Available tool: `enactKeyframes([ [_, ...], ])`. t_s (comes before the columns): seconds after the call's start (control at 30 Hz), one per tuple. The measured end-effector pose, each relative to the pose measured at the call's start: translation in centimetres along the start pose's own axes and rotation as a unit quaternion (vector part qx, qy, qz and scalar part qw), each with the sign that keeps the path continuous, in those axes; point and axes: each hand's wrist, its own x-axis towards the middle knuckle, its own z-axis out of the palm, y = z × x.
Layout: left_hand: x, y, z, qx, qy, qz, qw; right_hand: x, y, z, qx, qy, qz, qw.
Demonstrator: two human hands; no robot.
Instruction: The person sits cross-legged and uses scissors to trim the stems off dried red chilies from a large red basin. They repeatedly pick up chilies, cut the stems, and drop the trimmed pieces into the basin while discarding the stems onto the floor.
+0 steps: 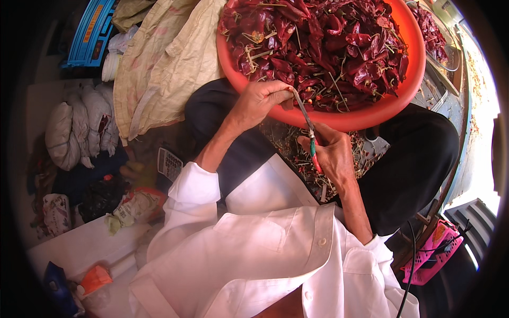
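Observation:
A large red plastic basin (415,59) sits before me, heaped with dried red chili peppers (318,47), many with pale stalks. My left hand (256,103) is over its near rim, pinching a small dark red piece (288,104) that looks like a chili, mostly hidden by the fingers. In my right hand (334,153) are metal scissors (303,108) with red and green handles. Their blades point up and left, the tips right at the left fingertips. Cut stalks and scraps (358,155) litter the floor beneath the basin, between my legs.
Beige woven sacks (179,67) lie left of the basin, with whitish bundles (89,119) beyond. A calculator (169,163) is beside my left forearm. More dried chilies (429,30) are at upper right. At lower right are a pink plastic basket (431,254) and a black cable (409,270).

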Motion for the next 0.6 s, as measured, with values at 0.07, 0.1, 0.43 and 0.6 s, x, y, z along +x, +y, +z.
enactKeyframes([
  [0.07,0.1,-0.1,-0.2,-0.012,-0.015,-0.008,1.0,-0.1,-0.4,-0.3,-0.021,-0.004,0.013,1.0],
  [0.1,0.1,-0.2,-0.3,-0.016,-0.02,-0.015,1.0,-0.1,-0.5,-0.4,-0.03,-0.005,0.01,0.999],
  [0.43,-0.1,-0.7,-0.6,0.01,-0.017,-0.029,0.999,0.5,0.3,-0.8,-0.156,0.043,-0.114,0.98],
  [0.6,-0.5,-0.9,1.5,0.029,0.005,0.028,0.999,0.5,0.1,-1.1,-0.121,0.029,-0.043,0.991],
])
